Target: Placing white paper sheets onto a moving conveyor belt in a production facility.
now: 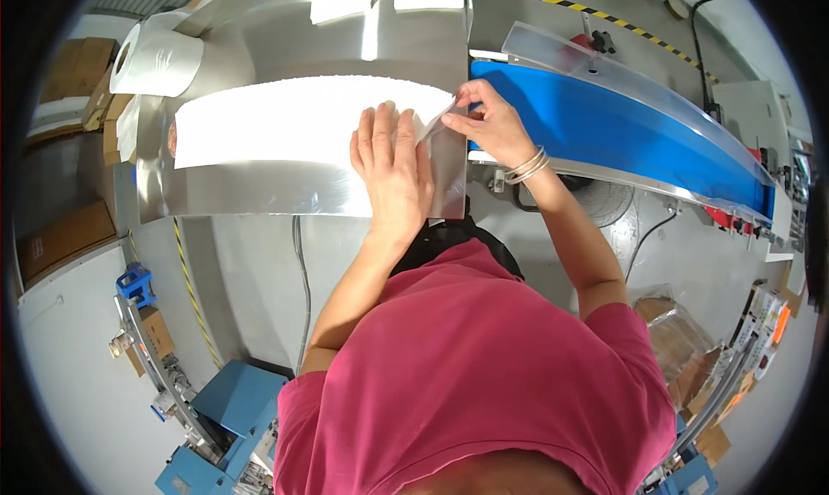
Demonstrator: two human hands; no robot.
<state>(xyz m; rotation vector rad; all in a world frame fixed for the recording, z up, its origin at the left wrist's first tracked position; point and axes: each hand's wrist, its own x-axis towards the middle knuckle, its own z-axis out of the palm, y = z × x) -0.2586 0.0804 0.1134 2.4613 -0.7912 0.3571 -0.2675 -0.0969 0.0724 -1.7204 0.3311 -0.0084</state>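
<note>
Two hands work at the right end of a long white sheet of soft paper laid across a steel table. The left hand lies flat and spread, palm down, pinning the sheet's end near the table's right edge; it grips nothing, only presses. The right hand, at about two o'clock from the left, is closed in a pinch: thumb and forefinger hold the edge of a thin clear film, which looks like a bag mouth or wrapper, lifted just off the paper. Whether the film already wraps the sheet's end I cannot tell. Thin bangles sit on the right wrist.

To do this step well, I judge the flat hand should keep even pressure so the paper does not slide or wrinkle, while the pinch draws the film gently and in line with the sheet, not upward, since soft paper tears and clear film clings.

At three o'clock from the right hand a blue conveyor belt runs away, touching the table's edge, with a clear guard along its far side. At ten o'clock from the left hand, well apart, a white paper roll stands on the table corner. Cardboard boxes lie at nine o'clock, off the table.
</note>
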